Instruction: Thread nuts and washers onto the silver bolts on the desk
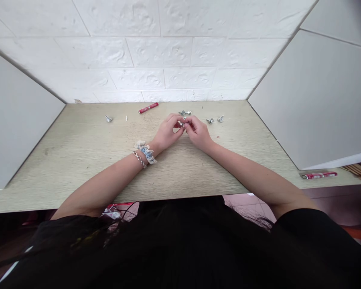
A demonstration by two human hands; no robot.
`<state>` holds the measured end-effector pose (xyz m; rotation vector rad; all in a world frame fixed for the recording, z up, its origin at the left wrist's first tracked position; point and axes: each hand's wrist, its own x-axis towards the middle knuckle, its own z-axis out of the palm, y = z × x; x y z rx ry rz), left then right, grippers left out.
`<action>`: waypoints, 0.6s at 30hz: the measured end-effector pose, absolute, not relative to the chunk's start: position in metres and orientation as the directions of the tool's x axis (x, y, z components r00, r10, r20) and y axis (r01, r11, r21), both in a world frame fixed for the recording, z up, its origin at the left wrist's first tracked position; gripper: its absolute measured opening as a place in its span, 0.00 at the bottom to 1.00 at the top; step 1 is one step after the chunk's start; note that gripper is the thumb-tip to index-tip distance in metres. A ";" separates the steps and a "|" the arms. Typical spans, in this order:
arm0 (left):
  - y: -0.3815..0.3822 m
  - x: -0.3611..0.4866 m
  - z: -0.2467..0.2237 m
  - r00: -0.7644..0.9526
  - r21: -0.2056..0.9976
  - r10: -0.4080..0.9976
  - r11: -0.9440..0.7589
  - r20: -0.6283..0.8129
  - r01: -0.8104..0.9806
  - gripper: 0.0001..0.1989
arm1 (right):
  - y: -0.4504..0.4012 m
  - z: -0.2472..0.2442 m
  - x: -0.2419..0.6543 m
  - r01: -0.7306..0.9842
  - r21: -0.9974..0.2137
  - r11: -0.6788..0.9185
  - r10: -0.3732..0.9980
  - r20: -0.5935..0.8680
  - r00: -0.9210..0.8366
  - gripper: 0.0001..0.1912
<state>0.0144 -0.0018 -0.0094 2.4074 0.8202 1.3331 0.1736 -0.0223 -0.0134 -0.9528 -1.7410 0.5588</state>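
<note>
My left hand (167, 133) and my right hand (199, 133) meet over the middle of the wooden tabletop (174, 176). Between their fingertips is a small metal bolt (182, 125), pinched from both sides and partly hidden by the fingers. Just beyond my fingers lie more silvery bolts (183, 113). To the right of my right hand, one bolt (209, 121) rests on its side, with another bolt (220, 119) close by. Farther off to the left, a single bolt (108, 119) lies with its shank pointing away.
A red tube (148, 108) lies near the white brick-patterned wall (159, 52). Another red tube (319, 175) sits at the right end of the table. Grey panels stand on the left (15, 124) and right (313, 100). A small white scrap (126, 118) lies left of centre.
</note>
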 end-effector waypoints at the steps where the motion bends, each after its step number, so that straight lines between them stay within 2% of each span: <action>1: -0.003 0.014 -0.008 0.423 0.486 0.593 -0.805 0.685 0.342 0.08 | -0.022 -0.014 0.174 0.335 -0.742 0.581 0.811 0.561 -0.164 0.07; 6: -0.008 0.013 -0.003 0.442 0.520 0.618 -0.786 0.650 0.335 0.04 | -0.021 -0.014 0.175 0.340 -0.731 0.592 0.804 0.568 -0.178 0.08; 12: -0.007 0.013 -0.002 0.444 0.632 0.745 -0.662 0.498 0.402 0.10 | -0.020 -0.016 0.175 0.340 -0.729 0.593 0.802 0.574 -0.168 0.11; 18: -0.009 0.014 0.001 0.460 0.606 0.761 -0.645 0.457 0.465 0.13 | -0.020 -0.016 0.175 0.347 -0.725 0.595 0.801 0.569 -0.185 0.10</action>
